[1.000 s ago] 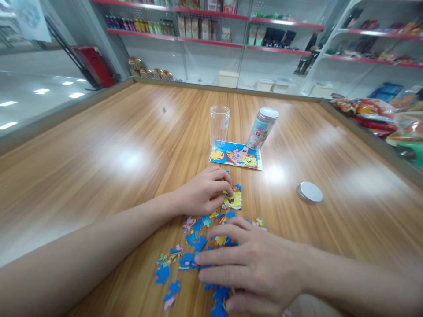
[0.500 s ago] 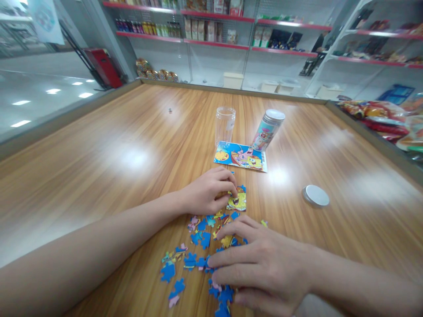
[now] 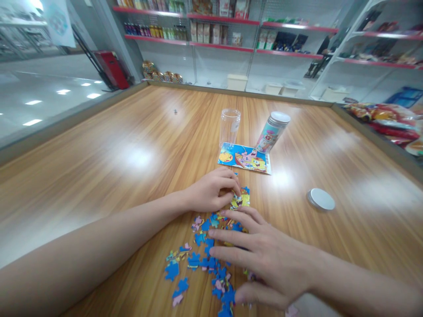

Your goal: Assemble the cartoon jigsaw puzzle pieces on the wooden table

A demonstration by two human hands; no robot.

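Observation:
My left hand (image 3: 213,189) is closed, with curled fingertips resting on the near left of a small block of joined jigsaw pieces (image 3: 245,199) in yellow and blue. The fingers partly cover that block. My right hand (image 3: 267,255) lies spread over a loose heap of jigsaw pieces (image 3: 194,261), mostly blue with some pink and yellow, its fingers apart and touching the heap. Pieces under its palm are hidden. Beyond the left hand lies a cartoon picture card (image 3: 243,157).
A clear plastic jar (image 3: 230,125) stands at the card's back edge. Beside it is a printed can with a silver lid (image 3: 273,132). A loose silver lid (image 3: 321,199) lies to the right. A raised rim edges the wooden table (image 3: 99,185); stocked shelves (image 3: 221,46) stand behind.
The right hand has slid slightly away from me over the heap, shifting blue pieces and uncovering others near its thumb. The left hand stays at the joined block. The view has shifted slightly.

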